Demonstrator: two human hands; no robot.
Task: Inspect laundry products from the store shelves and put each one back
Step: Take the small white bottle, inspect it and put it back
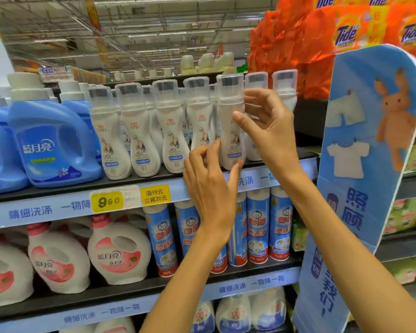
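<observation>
White curvy plastic bottle with clear cap point(229, 121) stands on our blue-edged shelf point(46, 210); left hand point(209, 186) pinches its base, right hand point(267, 126) loosely grips its neck.

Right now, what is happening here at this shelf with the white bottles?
A person stands before a store shelf of laundry products and handles one white bottle with a clear cap, in a row of the same bottles. The right hand is at its neck and upper body, thumb on the front. The left hand holds it near the base. The bottle is upright at the front edge of the shelf; whether it is being taken out or put back, I cannot tell.
</observation>
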